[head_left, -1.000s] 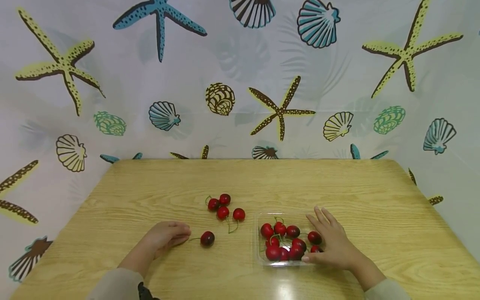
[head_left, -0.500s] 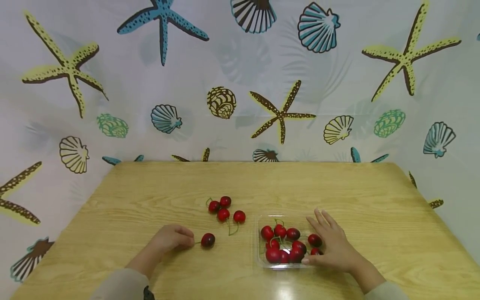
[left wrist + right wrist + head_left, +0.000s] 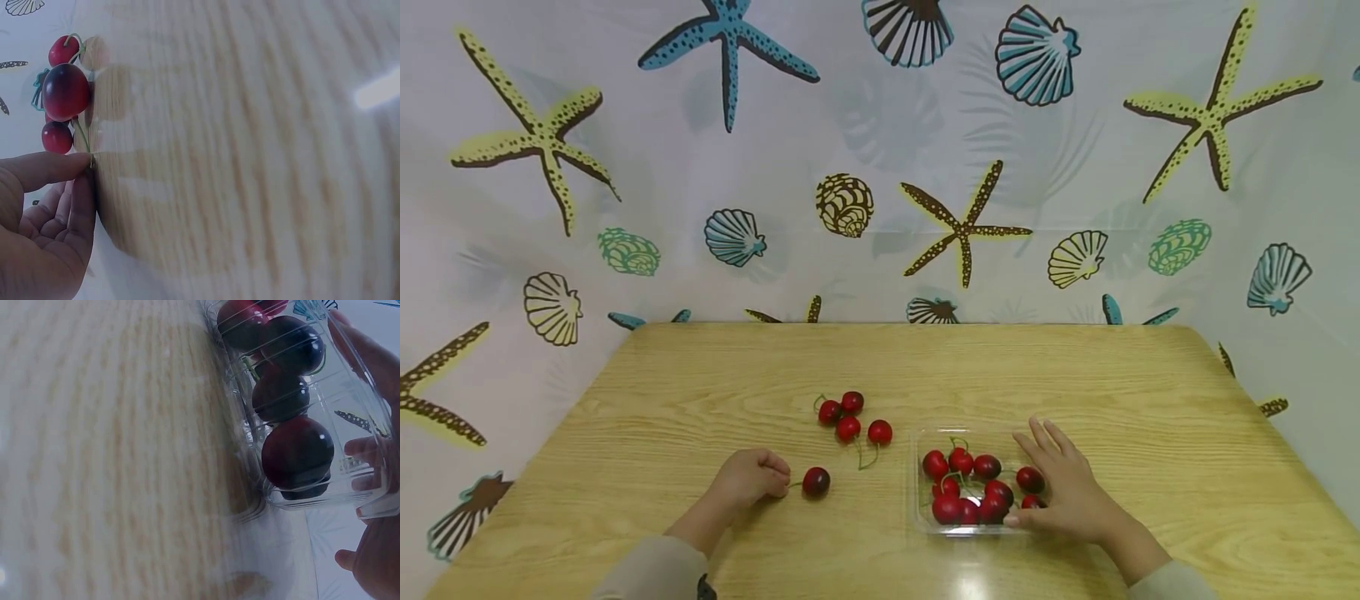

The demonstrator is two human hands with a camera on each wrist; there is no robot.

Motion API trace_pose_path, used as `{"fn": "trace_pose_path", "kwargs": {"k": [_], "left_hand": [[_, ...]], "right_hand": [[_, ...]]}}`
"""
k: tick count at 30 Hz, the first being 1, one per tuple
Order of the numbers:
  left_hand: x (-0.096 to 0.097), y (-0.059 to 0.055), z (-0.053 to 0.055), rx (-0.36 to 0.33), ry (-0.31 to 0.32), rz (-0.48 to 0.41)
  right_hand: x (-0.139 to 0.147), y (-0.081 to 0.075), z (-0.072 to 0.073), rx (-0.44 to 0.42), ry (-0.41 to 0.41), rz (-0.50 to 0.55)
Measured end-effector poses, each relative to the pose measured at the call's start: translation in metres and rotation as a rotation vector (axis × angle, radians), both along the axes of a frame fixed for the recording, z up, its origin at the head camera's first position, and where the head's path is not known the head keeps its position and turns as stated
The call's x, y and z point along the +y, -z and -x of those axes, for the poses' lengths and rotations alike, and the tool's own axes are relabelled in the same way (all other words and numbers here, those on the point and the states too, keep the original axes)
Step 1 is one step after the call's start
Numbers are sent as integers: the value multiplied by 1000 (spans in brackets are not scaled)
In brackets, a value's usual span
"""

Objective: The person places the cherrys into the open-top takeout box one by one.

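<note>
My left hand [image 3: 751, 483] pinches the thin green stem [image 3: 82, 134] of a dark red cherry [image 3: 816, 482] between thumb and forefinger. The cherry sits just right of the fingertips. In the left wrist view the other fingers curl in below the thumb. My right hand [image 3: 1070, 487] rests over the right end of a clear plastic container [image 3: 916, 500], fingers spread and fairly straight toward its far side, thumb at its near rim. Inside the container lie several red cherries [image 3: 946, 507], some partly hidden by the right hand. Their dark sides show through the wall in the right wrist view.
Several cherries [image 3: 848, 428] with stems lie loose on the wooden table [image 3: 715, 367], beyond the left hand and left of the container. A white cloth [image 3: 865, 275] printed with shells and starfish hangs behind the table and along its sides.
My left hand has moved slightly right to the single cherry, and its fingertips have come together on the stem. The right hand stays at the container. The head view has tilted slightly.
</note>
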State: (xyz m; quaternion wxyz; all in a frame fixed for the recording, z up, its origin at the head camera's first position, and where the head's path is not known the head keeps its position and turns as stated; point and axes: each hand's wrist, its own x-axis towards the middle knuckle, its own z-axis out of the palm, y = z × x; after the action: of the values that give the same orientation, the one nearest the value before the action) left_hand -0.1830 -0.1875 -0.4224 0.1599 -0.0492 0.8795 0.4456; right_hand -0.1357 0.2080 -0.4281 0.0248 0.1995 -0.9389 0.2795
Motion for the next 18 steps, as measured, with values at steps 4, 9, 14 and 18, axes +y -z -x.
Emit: {"fn": "trace_pose_path", "kwargs": {"k": [4,9,14,18], "left_hand": [[0,0,0,4,7,18],[2,-1,-2,20,13,49],[4,-2,-3,29,21,78],[6,-3,-4,25,24,109]], "right_hand": [[0,0,-1,-5,-4,0],[0,-1,0,-2,-5,-3],[0,-1,0,-11,-6,-5],[1,-1,-1,-14,-3,-8]]}}
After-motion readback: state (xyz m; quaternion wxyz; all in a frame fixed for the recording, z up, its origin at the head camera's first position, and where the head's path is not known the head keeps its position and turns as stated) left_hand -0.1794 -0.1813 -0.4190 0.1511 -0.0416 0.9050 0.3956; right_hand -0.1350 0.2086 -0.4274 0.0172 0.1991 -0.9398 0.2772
